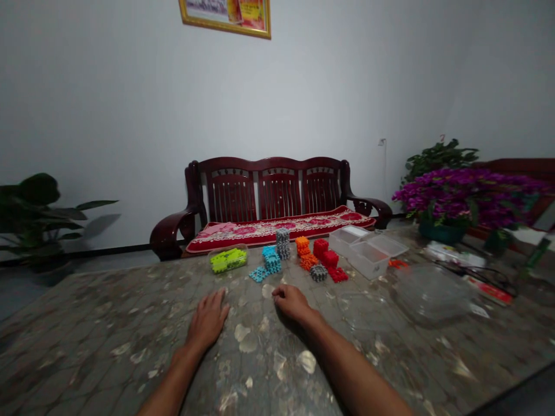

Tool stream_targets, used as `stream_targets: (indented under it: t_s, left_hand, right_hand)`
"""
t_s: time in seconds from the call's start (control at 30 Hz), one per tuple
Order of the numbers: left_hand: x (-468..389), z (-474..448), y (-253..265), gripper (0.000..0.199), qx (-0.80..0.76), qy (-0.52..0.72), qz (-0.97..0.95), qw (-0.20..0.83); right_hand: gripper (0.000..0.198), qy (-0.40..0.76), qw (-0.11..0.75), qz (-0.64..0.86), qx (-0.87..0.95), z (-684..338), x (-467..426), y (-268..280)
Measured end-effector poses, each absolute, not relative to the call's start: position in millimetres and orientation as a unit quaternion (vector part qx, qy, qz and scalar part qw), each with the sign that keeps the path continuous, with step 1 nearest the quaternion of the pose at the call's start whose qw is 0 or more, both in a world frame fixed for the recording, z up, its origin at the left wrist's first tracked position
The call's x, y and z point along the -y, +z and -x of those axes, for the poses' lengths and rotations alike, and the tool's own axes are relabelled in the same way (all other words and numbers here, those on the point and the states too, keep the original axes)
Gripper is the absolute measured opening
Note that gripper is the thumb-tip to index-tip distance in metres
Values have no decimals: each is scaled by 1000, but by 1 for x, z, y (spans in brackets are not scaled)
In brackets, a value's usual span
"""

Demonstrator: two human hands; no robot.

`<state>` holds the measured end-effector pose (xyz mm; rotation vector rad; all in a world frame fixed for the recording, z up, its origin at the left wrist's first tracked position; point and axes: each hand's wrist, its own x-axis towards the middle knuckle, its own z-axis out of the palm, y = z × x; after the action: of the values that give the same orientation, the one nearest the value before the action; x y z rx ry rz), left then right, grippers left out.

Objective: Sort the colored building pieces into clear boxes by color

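My left hand point(208, 318) lies flat on the patterned tablecloth point(243, 370), fingers stretched out, holding nothing. To its right, my right hand point(292, 301) rests on the cloth with its fingers curled in; nothing shows in them. Beyond the hands stand studded toy-block pieces: a light-blue stepped group point(271, 261), a tall grey stack point(283, 244), an orange stepped group point(306, 254), a red stepped group point(329, 259) and a low dark-grey piece point(318, 273). A clear box with lime-green pieces point(228, 260) sits ahead of my left hand. Neither hand touches the blocks.
Clear plastic boxes point(368, 257) stand behind the red pieces, with loose orange pieces point(398, 264) beside them. A clear lid or tray point(433, 292), dark cables point(481, 274) and purple flowers point(472, 193) are at the right. A wooden bench point(277, 190) stands beyond the table.
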<state>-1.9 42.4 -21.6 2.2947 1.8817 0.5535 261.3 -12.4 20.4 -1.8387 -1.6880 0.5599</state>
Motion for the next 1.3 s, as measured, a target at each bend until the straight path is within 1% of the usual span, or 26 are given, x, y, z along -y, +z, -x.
stream_targets:
  t_s: [0.07,0.17,0.27,0.3,0.37,0.43,0.5,0.57,0.63,0.7,0.83,0.97,1.1,1.2,1.3]
  left_hand:
    - [-34,-2,-20,50,-621,101,-777,-1]
    - [-26,-5,-16,51,-626,47,-777,-40]
    - [-21,-6,-12,51,-630,39,-775,-45]
    - [-20,-7,-11,51,-630,42,-774,-45]
    - [-17,-8,-9,50,-630,49,-773,-43]
    - [-16,-8,-8,49,-632,57,-772,-40]
    - [-15,-8,-8,48,-630,69,-773,-37]
    - [-14,-8,-8,48,-627,81,-774,-36]
    - [-14,-8,-8,47,-627,87,-773,-38]
    - [-13,-8,-7,46,-628,89,-772,-37]
    - [-13,-8,-9,46,-626,101,-772,-30]
    - [-14,-6,-14,45,-623,130,-771,-27]
    - [-15,-4,-17,42,-616,176,-768,2]
    - [-13,-3,-17,38,-583,221,-780,47]
    - [-6,-8,-16,39,-511,307,-790,141]
  right_hand:
    - [27,208,295,669,649,-273,19,32]
    - [32,157,326,659,660,-309,40,55]
    - [33,-41,340,690,638,-366,71,78]
    - [33,-111,324,711,614,-387,82,84]
    - [34,-219,259,754,562,-429,104,91]
    - [35,-284,180,787,517,-464,124,93]
    - [38,-308,116,812,482,-491,141,90]
    - [35,-309,68,831,457,-509,153,84]
    - [28,-308,42,833,458,-522,161,77]
    - [22,-312,37,824,472,-530,165,70]
    - [24,-337,59,800,493,-538,167,60]
    - [25,-374,98,769,508,-536,168,64]
    - [30,-393,167,702,569,-506,160,79]
    - [28,-338,254,625,657,-453,144,87]
    - [23,-249,334,545,727,-380,123,83]
